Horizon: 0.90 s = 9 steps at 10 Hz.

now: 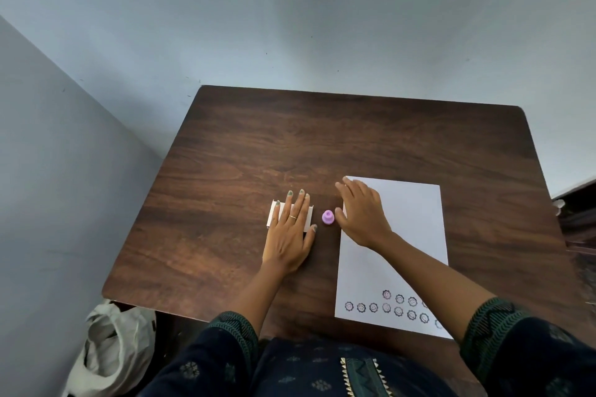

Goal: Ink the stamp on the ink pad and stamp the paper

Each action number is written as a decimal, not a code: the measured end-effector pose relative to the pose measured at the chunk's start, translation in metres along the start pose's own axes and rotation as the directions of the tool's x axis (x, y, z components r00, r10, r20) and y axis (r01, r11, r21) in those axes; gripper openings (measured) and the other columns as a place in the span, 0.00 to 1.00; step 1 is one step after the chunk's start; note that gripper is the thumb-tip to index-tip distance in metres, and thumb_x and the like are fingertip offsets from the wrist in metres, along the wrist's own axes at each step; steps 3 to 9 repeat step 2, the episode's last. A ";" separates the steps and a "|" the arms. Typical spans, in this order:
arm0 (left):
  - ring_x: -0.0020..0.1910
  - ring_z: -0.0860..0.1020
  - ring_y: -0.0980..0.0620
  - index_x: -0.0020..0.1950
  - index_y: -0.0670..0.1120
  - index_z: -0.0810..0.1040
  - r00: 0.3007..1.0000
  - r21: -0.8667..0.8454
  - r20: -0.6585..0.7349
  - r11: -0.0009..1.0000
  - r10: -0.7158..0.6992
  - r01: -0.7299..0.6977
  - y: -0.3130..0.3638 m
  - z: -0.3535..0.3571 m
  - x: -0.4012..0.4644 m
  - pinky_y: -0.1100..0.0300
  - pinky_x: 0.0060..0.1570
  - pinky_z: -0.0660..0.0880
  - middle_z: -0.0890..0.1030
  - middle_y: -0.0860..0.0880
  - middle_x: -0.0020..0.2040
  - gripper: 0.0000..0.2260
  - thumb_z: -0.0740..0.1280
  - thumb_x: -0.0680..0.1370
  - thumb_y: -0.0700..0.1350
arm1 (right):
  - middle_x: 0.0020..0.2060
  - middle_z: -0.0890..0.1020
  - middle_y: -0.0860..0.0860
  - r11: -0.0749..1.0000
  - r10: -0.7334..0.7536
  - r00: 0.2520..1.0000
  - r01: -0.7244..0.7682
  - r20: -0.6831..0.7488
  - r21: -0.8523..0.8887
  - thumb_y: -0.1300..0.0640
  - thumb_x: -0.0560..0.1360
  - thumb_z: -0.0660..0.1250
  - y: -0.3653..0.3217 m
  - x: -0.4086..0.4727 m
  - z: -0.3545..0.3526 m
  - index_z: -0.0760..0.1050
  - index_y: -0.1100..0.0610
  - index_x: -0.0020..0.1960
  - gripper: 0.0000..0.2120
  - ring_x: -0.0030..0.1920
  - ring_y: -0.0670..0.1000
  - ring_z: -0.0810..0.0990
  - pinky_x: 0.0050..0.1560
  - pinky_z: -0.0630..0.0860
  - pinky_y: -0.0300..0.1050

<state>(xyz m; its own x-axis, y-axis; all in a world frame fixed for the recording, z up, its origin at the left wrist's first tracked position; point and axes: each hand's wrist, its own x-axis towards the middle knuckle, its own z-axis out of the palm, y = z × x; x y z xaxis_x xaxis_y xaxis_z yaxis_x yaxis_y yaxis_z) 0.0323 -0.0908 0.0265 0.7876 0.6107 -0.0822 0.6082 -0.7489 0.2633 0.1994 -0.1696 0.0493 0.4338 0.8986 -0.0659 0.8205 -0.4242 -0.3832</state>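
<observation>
Stamp (pixel 328 218) stands clear between left hand (pixel 290 232) and right hand (pixel 362 213).

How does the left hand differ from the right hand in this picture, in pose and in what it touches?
The left hand lies flat, fingers straight, on the white box; the right hand rests on the top left corner of the paper, fingers spread. The left hand wears a ring; the right shows none. Both are open, and neither holds the purple stamp standing between them.

Purple stamp (pixel 328 218) upright betw. white ink pad (pixel 276 211) & part-stamped paper (pixel 409 235).
</observation>
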 end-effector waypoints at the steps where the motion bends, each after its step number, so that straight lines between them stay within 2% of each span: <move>1: 0.77 0.41 0.50 0.77 0.46 0.47 0.998 0.024 -0.055 0.999 0.037 -0.035 0.005 -0.008 0.011 0.55 0.73 0.34 0.46 0.49 0.78 0.27 0.49 0.81 0.52 | 0.74 0.62 0.57 0.995 -0.005 0.997 -0.003 -0.079 -0.101 0.49 0.76 0.58 0.008 -0.005 0.002 0.60 0.57 0.72 0.27 0.75 0.59 0.59 0.73 0.56 0.55; 2: 0.77 0.43 0.49 0.78 0.45 0.49 0.993 0.006 -0.100 0.998 0.067 -0.067 0.016 -0.015 0.022 0.55 0.73 0.35 0.49 0.48 0.79 0.27 0.50 0.81 0.51 | 0.76 0.57 0.57 0.990 0.049 0.992 -0.064 -0.114 -0.128 0.46 0.77 0.57 0.010 -0.010 -0.001 0.56 0.56 0.74 0.29 0.76 0.59 0.55 0.74 0.52 0.55; 9: 0.77 0.43 0.49 0.78 0.45 0.49 0.993 0.006 -0.100 0.998 0.067 -0.067 0.016 -0.015 0.022 0.55 0.73 0.35 0.49 0.48 0.79 0.27 0.50 0.81 0.51 | 0.76 0.57 0.57 0.990 0.049 0.992 -0.064 -0.114 -0.128 0.46 0.77 0.57 0.010 -0.010 -0.001 0.56 0.56 0.74 0.29 0.76 0.59 0.55 0.74 0.52 0.55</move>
